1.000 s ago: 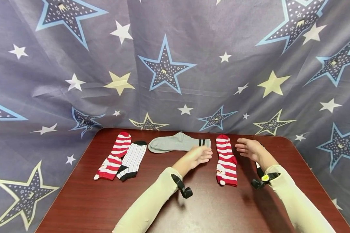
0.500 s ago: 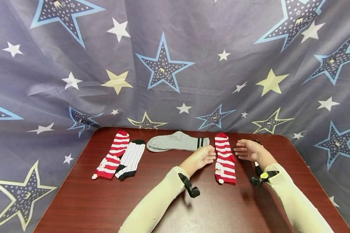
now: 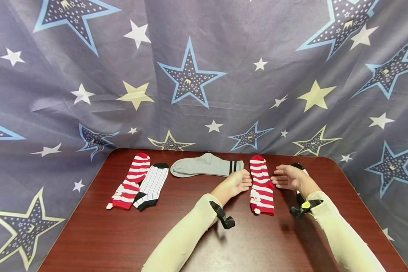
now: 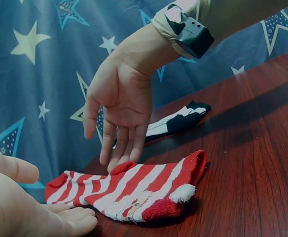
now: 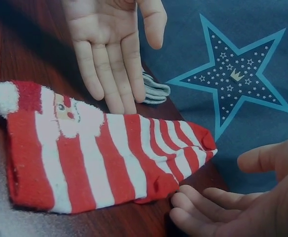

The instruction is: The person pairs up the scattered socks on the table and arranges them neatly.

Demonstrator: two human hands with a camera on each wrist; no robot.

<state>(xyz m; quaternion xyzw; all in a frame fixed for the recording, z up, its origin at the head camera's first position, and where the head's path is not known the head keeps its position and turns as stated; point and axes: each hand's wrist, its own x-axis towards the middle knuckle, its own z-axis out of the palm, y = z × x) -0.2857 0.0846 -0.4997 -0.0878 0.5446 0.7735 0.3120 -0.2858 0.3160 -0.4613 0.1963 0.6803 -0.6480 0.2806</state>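
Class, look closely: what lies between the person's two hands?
A red-and-white sock lies between the left hand and right hand, shown in the head view.

1. A red-brown wood-grained table [image 3: 98, 241] is used, its far corners rounded.
2. At left, a red-striped sock [image 3: 132, 180] is laid aslant, and a black-and-white sock [image 3: 154, 183] is set right against it.
3. Near the far edge, a grey sock [image 3: 198, 166] is stretched sideways.
4. To its right, a second red-striped sock [image 3: 262, 196] is laid, toe pointed away.
5. Farther right, another black-and-white sock [image 4: 181, 120] is placed, partly hidden in the head view.
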